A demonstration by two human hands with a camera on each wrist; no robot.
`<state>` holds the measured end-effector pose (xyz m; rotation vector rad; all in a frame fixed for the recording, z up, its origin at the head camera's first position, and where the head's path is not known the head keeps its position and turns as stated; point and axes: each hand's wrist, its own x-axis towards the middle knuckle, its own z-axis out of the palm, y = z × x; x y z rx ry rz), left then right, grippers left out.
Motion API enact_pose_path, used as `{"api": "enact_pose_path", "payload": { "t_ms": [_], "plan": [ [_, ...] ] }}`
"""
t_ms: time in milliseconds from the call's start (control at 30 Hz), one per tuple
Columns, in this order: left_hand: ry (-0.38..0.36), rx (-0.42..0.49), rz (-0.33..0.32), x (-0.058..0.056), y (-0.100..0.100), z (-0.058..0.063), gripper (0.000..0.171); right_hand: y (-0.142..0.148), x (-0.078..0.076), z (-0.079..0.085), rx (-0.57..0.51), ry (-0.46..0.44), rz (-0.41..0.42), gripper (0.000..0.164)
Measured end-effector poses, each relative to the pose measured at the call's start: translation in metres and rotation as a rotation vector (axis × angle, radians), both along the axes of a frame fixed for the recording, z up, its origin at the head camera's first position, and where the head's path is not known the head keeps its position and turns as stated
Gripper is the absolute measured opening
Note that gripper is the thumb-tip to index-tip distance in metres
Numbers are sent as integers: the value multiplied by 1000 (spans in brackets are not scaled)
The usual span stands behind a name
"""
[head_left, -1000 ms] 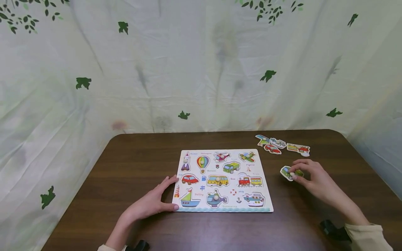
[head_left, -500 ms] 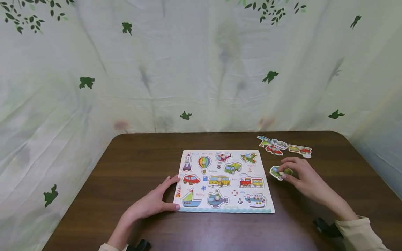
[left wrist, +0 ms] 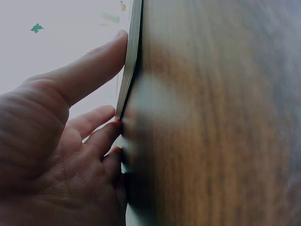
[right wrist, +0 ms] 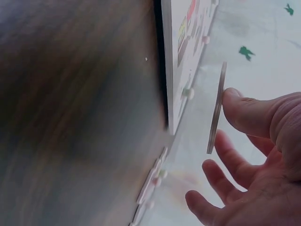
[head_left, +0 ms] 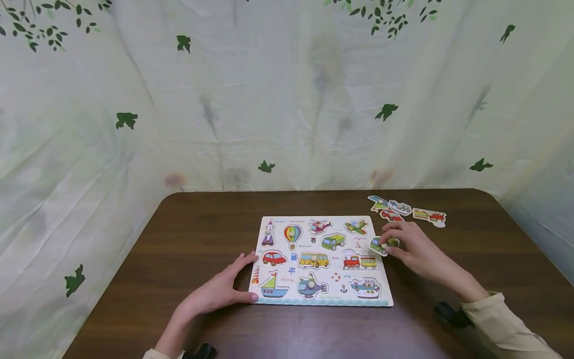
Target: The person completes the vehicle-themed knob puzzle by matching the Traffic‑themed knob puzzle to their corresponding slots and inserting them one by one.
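Observation:
A flat wooden knob puzzle board (head_left: 323, 302) with printed vehicles lies on the table. My left hand (head_left: 211, 295) rests at its left side, thumb near the lower left corner and fingertips along the edge; in the left wrist view the thumb (left wrist: 94, 66) lies against the board's edge. With thumb and fingers, my right hand (head_left: 419, 254) pinches a green truck puzzle piece (head_left: 375, 246) by its knob. In the head view it overlaps the board's right edge; the right wrist view shows it edge-on, raised. Fingers hide part of the piece.
Beyond the board's upper right corner lie several loose pieces: a sailboat piece (head_left: 378, 203), a ship piece (head_left: 400, 207), a red car piece (head_left: 391, 215) and a train piece (head_left: 429, 216). Behind the brown table (head_left: 202, 224) hangs a pale curtain (head_left: 278, 99) with green leaf shapes.
My right hand has moved left with the green truck piece, from the table right of the board to its right edge. The left hand stays at the board; the head view has shifted slightly.

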<state>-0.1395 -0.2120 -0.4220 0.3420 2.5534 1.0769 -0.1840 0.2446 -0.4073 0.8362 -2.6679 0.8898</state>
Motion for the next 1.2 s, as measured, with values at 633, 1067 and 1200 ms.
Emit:
{"api": "enact_pose_path", "payload": {
  "t_ms": [633, 1067, 1200],
  "plan": [
    [-4, -7, 1, 0, 1, 0, 89, -31, -21, 2, 54, -84, 54, 19],
    [-6, -9, 6, -1, 1, 1, 90, -42, -35, -1, 45, -85, 107, 21],
    [-8, -6, 7, 0, 1, 1, 90, -48, -40, -3, 48, -90, 98, 19]
  ]
}}
